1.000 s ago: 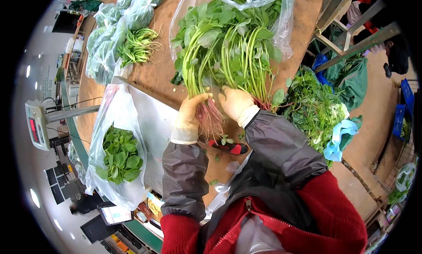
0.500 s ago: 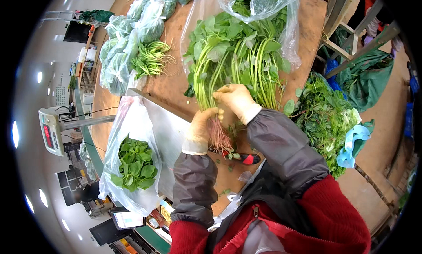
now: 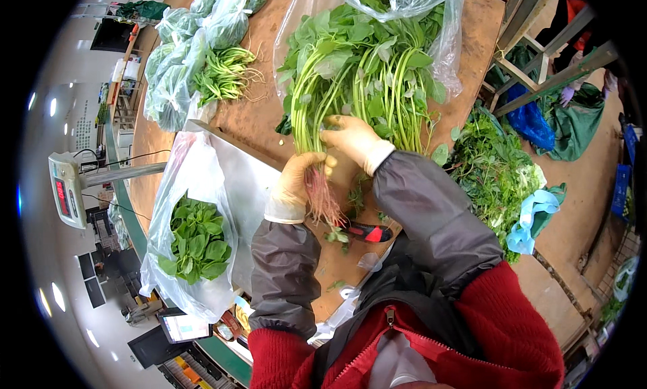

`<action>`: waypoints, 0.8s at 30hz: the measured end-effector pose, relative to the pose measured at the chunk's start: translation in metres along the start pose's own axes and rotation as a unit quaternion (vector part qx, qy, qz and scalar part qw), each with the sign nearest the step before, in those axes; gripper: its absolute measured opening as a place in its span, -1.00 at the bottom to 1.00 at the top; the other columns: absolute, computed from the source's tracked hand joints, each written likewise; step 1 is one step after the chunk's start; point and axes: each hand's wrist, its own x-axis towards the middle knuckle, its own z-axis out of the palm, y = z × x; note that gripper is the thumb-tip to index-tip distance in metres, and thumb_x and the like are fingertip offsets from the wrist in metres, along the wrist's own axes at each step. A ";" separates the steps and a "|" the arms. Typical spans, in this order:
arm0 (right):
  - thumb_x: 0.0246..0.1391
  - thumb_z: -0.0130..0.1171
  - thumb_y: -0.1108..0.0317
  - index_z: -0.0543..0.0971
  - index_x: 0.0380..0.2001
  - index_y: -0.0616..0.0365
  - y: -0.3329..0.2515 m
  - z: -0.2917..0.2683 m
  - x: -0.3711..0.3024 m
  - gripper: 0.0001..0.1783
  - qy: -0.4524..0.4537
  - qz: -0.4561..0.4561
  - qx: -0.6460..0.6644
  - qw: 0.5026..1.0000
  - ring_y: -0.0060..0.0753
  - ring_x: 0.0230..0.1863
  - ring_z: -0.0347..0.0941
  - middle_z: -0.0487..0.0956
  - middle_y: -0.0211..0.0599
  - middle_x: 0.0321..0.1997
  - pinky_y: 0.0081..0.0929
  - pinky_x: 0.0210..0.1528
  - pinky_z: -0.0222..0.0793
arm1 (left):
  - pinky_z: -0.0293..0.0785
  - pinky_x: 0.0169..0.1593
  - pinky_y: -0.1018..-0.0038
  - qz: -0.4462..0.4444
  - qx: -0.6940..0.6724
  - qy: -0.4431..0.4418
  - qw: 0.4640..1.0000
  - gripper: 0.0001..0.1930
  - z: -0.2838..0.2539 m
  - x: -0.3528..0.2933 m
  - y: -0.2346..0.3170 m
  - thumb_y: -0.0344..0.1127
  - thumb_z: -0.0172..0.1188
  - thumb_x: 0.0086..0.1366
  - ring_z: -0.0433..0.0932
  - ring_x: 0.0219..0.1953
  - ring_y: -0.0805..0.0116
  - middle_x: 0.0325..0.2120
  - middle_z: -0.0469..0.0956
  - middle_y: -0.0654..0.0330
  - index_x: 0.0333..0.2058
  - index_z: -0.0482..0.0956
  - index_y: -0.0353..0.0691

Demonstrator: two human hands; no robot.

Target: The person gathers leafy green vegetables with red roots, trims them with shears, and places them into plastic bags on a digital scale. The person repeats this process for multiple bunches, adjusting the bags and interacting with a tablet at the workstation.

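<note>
My left hand [image 3: 294, 180], in a pale glove, is closed round a bunch of leafy greens [image 3: 315, 113] low on the stems. Reddish roots [image 3: 321, 197] hang out below the fist, and the leaves lie away from me on the table. My gloved right hand [image 3: 354, 140] is just to the right, its fingers pinched against the stems of the same bunch. More long-stemmed greens [image 3: 397, 106] lie beside it, partly under a clear plastic bag [image 3: 445, 59]. Below the roots rests a red and black handle [image 3: 369, 233], perhaps a knife's; its other end is hidden.
On the left, an open bag of leaves [image 3: 195, 244] sits on a metal scale plate [image 3: 253, 187] with a display [image 3: 66, 190]. Behind are several bagged greens [image 3: 172, 79] and a loose rooted bunch [image 3: 226, 76]. A heap of greens [image 3: 495, 180] lies right, near a metal frame [image 3: 532, 79].
My right hand has shifted slightly up and left along the stems. The left hand still grips the bunch, now a little higher and further left in view. More of the red and black handle shows.
</note>
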 end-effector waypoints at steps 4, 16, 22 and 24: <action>-0.03 0.21 0.31 0.58 -0.27 0.28 -0.023 0.003 -0.015 -0.71 -0.014 0.009 0.000 1.000 -0.58 -0.46 0.39 0.54 -0.40 -0.47 -0.60 -0.39 0.31 | 0.46 -0.44 0.62 -0.017 0.051 0.009 0.999 -0.70 0.005 -0.014 0.011 -0.39 0.18 0.13 0.51 -0.54 0.47 -0.39 0.61 0.08 -0.14 0.46 -0.34; -0.05 0.26 0.22 0.33 0.09 0.26 -0.009 0.000 -0.027 -0.35 0.045 -0.046 -0.127 0.990 -0.41 -0.46 0.48 0.53 -0.27 -0.51 -0.43 -0.39 0.37 | 0.60 -0.30 0.41 -0.050 0.054 -0.013 0.997 -0.69 0.007 -0.005 0.013 -0.46 0.05 0.16 0.61 -0.40 0.21 -0.29 0.58 -0.11 -0.11 0.41 -0.43; 0.02 0.17 0.39 0.43 -0.04 0.37 -0.025 0.008 -0.038 -0.57 0.010 -0.040 -0.199 0.979 -0.53 -0.43 0.46 0.55 -0.30 -0.43 -0.55 -0.45 0.40 | 0.60 -0.29 0.37 -0.033 0.046 -0.009 0.998 -0.70 -0.005 -0.001 0.010 -0.48 0.04 0.14 0.61 -0.41 0.21 -0.30 0.57 -0.14 -0.12 0.41 -0.42; 0.03 0.17 0.39 0.49 -0.17 0.41 -0.023 0.004 -0.033 -0.68 -0.011 0.040 -0.025 0.999 -0.52 -0.40 0.48 0.56 -0.29 -0.41 -0.58 -0.45 0.41 | 0.60 -0.27 0.36 -0.045 0.047 -0.022 0.998 -0.71 0.006 -0.003 0.010 -0.48 0.04 0.13 0.60 -0.41 0.21 -0.32 0.58 -0.12 -0.14 0.42 -0.42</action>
